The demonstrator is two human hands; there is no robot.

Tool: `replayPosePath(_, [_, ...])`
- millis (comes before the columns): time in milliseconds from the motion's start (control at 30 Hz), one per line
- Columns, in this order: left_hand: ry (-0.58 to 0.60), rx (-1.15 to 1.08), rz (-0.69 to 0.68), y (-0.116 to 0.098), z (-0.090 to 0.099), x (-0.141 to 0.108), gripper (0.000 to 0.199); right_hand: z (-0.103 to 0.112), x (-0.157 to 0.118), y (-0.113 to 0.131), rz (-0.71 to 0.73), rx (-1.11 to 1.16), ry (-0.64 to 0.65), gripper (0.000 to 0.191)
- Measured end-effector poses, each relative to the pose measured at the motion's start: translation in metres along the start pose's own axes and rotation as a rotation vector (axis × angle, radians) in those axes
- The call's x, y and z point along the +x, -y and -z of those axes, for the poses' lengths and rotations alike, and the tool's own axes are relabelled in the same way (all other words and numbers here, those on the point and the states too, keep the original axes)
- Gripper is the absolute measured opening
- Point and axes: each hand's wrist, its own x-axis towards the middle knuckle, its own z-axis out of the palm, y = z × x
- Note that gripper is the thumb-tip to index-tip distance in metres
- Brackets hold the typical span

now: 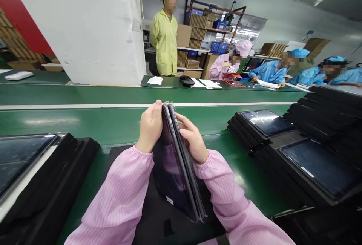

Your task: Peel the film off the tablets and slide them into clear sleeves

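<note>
Between my two hands a small stack of tablets (172, 173) stands on edge over a black mat (152, 218). Clear film shows at the stack's top end, and a small white label sits low on the glossy left face. My left hand (151, 126) grips the top from the left, thumb along the edge. My right hand (194, 137) holds the upper right side, its fingers bent against the stack. Where the fingertips meet the far faces is hidden. The lower edge of the stack reaches down close to the mat; whether it touches I cannot tell.
Left, a tablet (22, 158) lies on black trays (82, 154). At right, tablets (319, 166) rest on stacked black trays (336, 113). The green bench (121, 94) runs across. Beyond it are a standing person in yellow (166, 41) and several seated people.
</note>
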Motion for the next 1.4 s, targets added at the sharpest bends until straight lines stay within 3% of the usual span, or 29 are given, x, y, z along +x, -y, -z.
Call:
replayPosePath(367, [0.000,-0.044,-0.005,0.000,-0.001,-0.002,0.050,-0.003,-0.004,0.003,0.022,-0.025,-0.012,0.058])
replayPosePath(700, [0.097,-0.229,-0.078,-0.007,-0.002,-0.004,0.050,-0.012,-0.014,0.013,0.085,-0.003,-0.017,0.056])
replayPosePath(1167, [0.127,-0.302,-0.061,-0.012,-0.005,-0.009,0.050,-0.010,-0.017,0.015,0.089,0.104,0.000,0.061])
replayPosePath(1400, [0.234,-0.432,0.042,-0.016,-0.010,-0.017,0.046,-0.009,-0.019,0.026,0.121,0.111,0.047,0.073])
